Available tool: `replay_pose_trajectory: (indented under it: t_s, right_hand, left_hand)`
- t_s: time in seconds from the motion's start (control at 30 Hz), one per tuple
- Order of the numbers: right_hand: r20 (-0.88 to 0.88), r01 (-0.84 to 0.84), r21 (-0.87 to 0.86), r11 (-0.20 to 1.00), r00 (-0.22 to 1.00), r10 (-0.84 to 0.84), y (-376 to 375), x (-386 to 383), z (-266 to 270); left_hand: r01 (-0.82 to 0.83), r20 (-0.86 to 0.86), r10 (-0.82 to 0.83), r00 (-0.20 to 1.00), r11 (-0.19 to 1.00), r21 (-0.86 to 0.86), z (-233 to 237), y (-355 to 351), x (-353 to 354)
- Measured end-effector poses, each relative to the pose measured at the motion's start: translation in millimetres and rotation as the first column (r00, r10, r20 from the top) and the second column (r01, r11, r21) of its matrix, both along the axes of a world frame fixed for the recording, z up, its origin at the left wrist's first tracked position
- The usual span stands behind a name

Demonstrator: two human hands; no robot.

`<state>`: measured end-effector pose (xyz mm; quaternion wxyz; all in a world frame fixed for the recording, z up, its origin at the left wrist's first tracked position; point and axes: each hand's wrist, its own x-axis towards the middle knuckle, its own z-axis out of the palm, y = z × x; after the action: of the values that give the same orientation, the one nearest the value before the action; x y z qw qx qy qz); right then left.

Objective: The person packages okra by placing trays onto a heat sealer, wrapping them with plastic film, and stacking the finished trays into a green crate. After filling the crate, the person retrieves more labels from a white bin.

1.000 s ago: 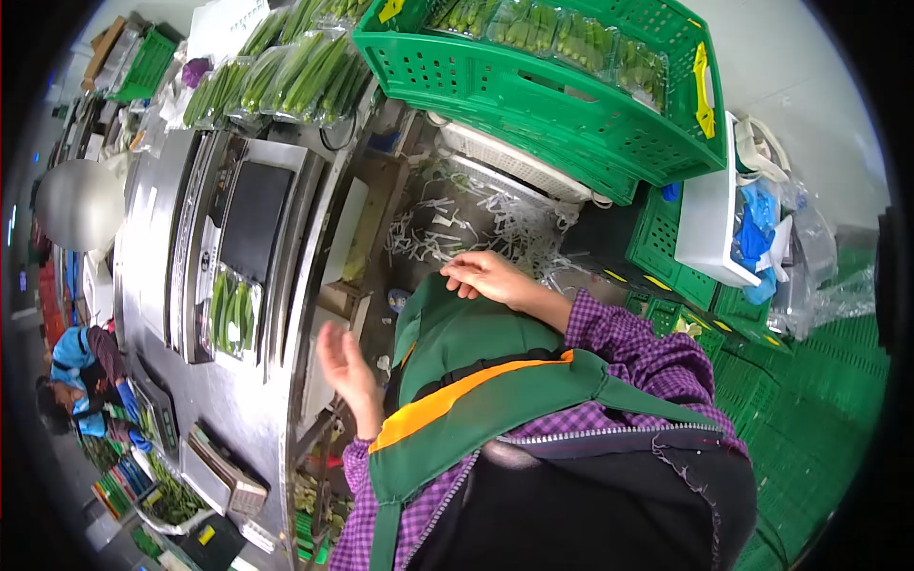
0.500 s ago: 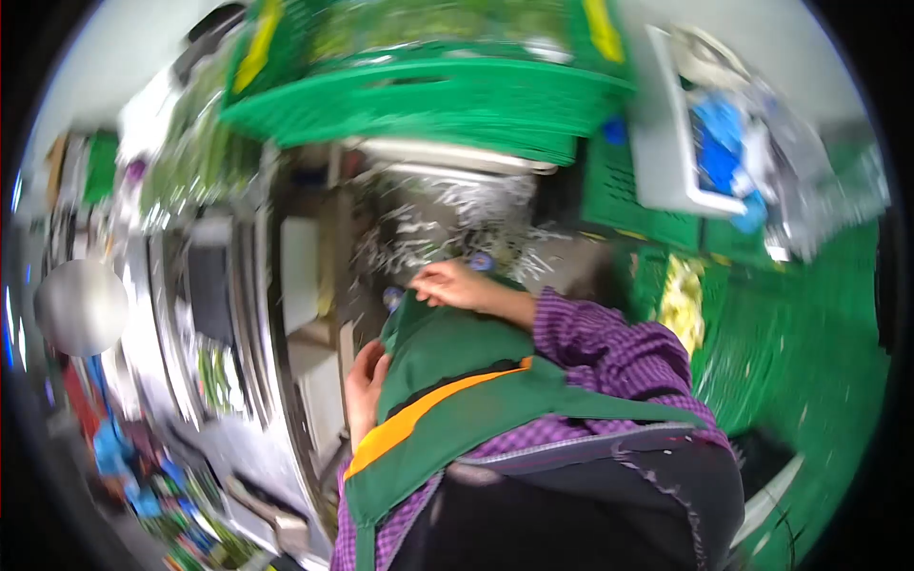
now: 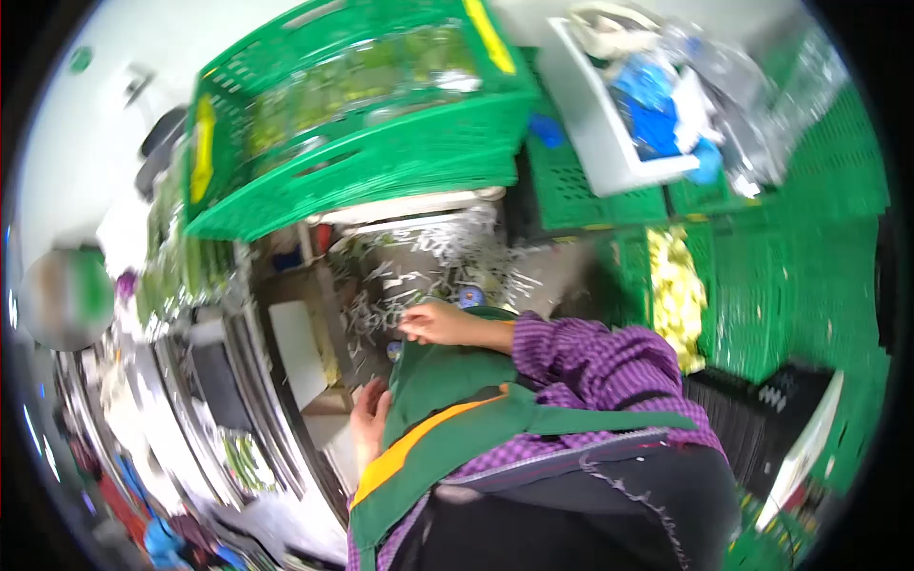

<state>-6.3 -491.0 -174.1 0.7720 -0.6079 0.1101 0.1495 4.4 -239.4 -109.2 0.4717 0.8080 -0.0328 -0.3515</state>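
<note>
My right hand [image 3: 440,324] is in front of the green apron [image 3: 447,376], its fingers curled together with nothing showing in them. Lower and to the left, my left hand [image 3: 369,419] hangs beside the apron's edge, thumb and fingers a little apart and holding nothing visible. An orange stripe crosses the apron below both hands. Beyond them, shredded strips [image 3: 476,247] are scattered on the dark floor.
A green crate [image 3: 362,162] of bagged green produce stands ahead. At the upper right a grey bin [image 3: 600,124] holds blue and clear plastic. Yellowish pieces [image 3: 676,300] lie among green crates [image 3: 752,285] on the right. A metal-edged workbench [image 3: 238,409] runs along the left.
The view has turned, so the crate ahead now sits further left and tilted, and the black crate at the lower right shows more. Both hands keep nearly the same pose before the apron.
</note>
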Motion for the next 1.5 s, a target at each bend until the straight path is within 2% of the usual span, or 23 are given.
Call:
replay_pose_trajectory:
  t_s: [0.03, 0.17, 0.23, 0.3, 0.37, 0.43, 0.6, 0.7, 0.9, 1.0, 1.17, 1.23, 1.3, 1.33, 1.37, 1.43, 1.5]
  right_hand:
    - [-0.044, -0.002, 0.002, 1.0, 0.999, 0.002, -1, 0, 1]
    - [-0.033, -0.091, -0.024, 0.996, 0.995, 0.09, -8, -1, 15]
    - [-0.071, -0.068, -0.021, 0.997, 0.995, 0.066, -7, -1, 16]
    - [-0.074, -0.142, -0.052, 0.989, 0.988, 0.138, -8, 0, 14]
    - [-0.074, -0.222, -0.081, 0.972, 0.974, 0.216, -7, 7, 16]
    - [-0.123, -0.22, -0.058, 0.974, 0.97, 0.212, -7, 10, 22]
    - [-0.174, -0.308, -0.053, 0.95, 0.94, 0.295, -6, 18, 19]
    - [-0.11, -0.338, -0.024, 0.941, 0.936, 0.334, -6, 21, 5]
    - [-0.16, -0.382, -0.094, 0.919, 0.917, 0.365, -8, 23, 8]
    - [-0.166, -0.383, -0.114, 0.917, 0.917, 0.363, -8, 18, 8]
    - [-0.249, -0.423, -0.07, 0.904, 0.884, 0.395, -7, 6, -8]
    - [-0.29, -0.464, -0.118, 0.878, 0.862, 0.416, -7, 0, -11]
    - [-0.3, -0.471, -0.155, 0.869, 0.86, 0.412, -8, -6, -4]
    - [-0.304, -0.462, -0.189, 0.866, 0.866, 0.396, -9, -9, -1]
    - [-0.307, -0.449, -0.227, 0.864, 0.875, 0.375, -11, -13, 0]
    - [-0.369, -0.425, -0.249, 0.87, 0.872, 0.321, -18, -27, -5]
    - [-0.474, -0.45, -0.29, 0.845, 0.834, 0.282, -20, -38, -7]
  left_hand:
    - [-0.018, -0.003, 0.018, 1.0, 0.999, 0.042, 9, -7, 0]
    - [-0.139, -0.01, 0.139, 0.99, 0.99, -0.022, 12, -13, -10]
    - [-0.2, -0.008, 0.2, 0.98, 0.979, -0.043, 14, -16, -14]
    - [-0.165, -0.006, 0.165, 0.986, 0.986, 0.001, 23, -18, -17]
    - [-0.239, 0.033, 0.24, 0.97, 0.971, -0.028, 11, -11, -23]
    - [-0.202, 0.067, 0.201, 0.977, 0.979, 0.001, 12, -11, -26]
    - [-0.266, 0.13, 0.259, 0.957, 0.963, 0.045, 13, -13, -33]
    - [-0.249, 0.197, 0.224, 0.954, 0.962, 0.114, 4, -12, -37]
    - [-0.334, 0.13, 0.321, 0.938, 0.938, 0.091, 0, -13, -45]
    - [-0.29, 0.078, 0.281, 0.956, 0.946, 0.147, 11, -17, -48]
    - [-0.385, 0.021, 0.385, 0.923, 0.922, 0.039, -25, 1, -48]
    - [-0.541, 0.133, 0.534, 0.835, 0.841, 0.017, -57, 22, -29]
    - [-0.812, -0.186, 0.792, 0.582, 0.577, -0.086, -85, 46, 5]
    - [-0.892, -0.231, 0.861, 0.452, 0.437, -0.117, -110, 64, 23]
    - [-0.947, -0.283, 0.905, 0.317, 0.289, -0.138, -136, 85, 43]
    - [-0.993, -0.364, 0.925, 0.11, 0.087, -0.081, -176, 123, 84]
    - [-0.936, -0.489, 0.872, -0.029, -0.195, -0.292, -253, 161, 121]
